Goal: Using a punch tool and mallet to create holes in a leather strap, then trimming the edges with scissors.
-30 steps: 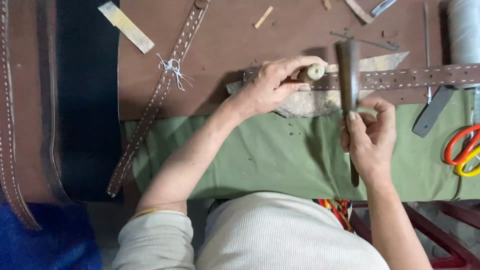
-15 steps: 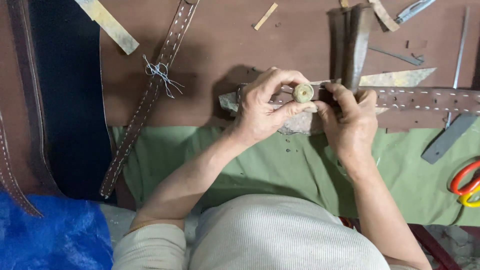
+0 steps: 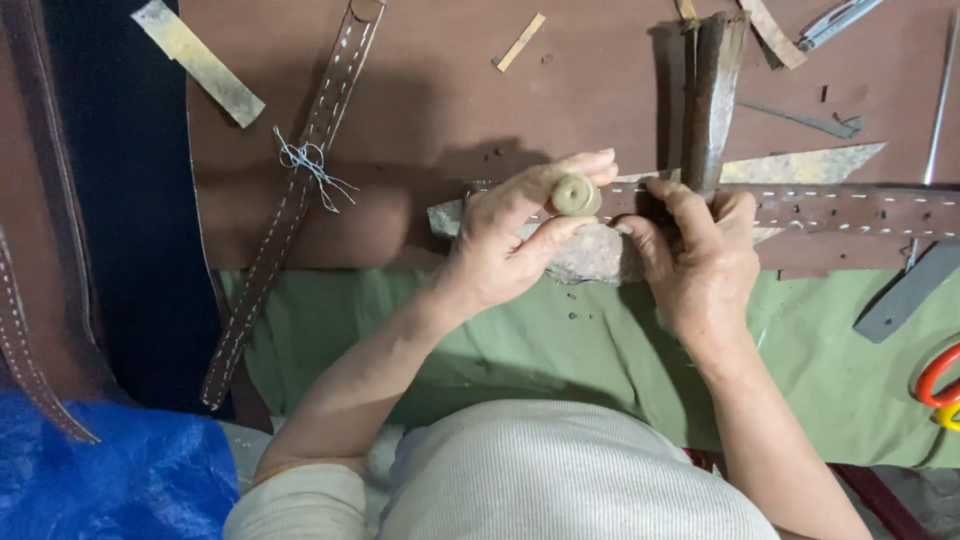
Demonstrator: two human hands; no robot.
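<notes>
Leather fills the upper half of the frame: a big brown sheet (image 3: 450, 110) spread flat, with a green cloth (image 3: 560, 350) below it across the middle. A blue plastic sheet (image 3: 90, 470) bunches in the lower left corner. A long stitched strap (image 3: 290, 205) runs diagonally from the top centre down to the lower left, with a knot of pale thread (image 3: 308, 160) tied round it.

At centre right a second stitched strap (image 3: 850, 210) lies level, reaching from the right edge to the hands. The right hand (image 3: 700, 265) is clamped on its near end, fingers curled over the top and thumb beneath. The left hand (image 3: 510, 240) pinches a small round greenish lump (image 3: 575, 195) between thumb and forefinger, held against the strap just beside the right hand's fingers. Under both hands lies a rough grey slab (image 3: 590, 255).

A dark wooden block (image 3: 710, 95) stands on the sheet right above the right hand. A flat grey bar (image 3: 905, 295) lies at the right edge, with red scissor handles (image 3: 935, 375) lower down. A tan offcut (image 3: 200, 62) sits at upper left, and a small sliver (image 3: 522, 40) at top centre.
</notes>
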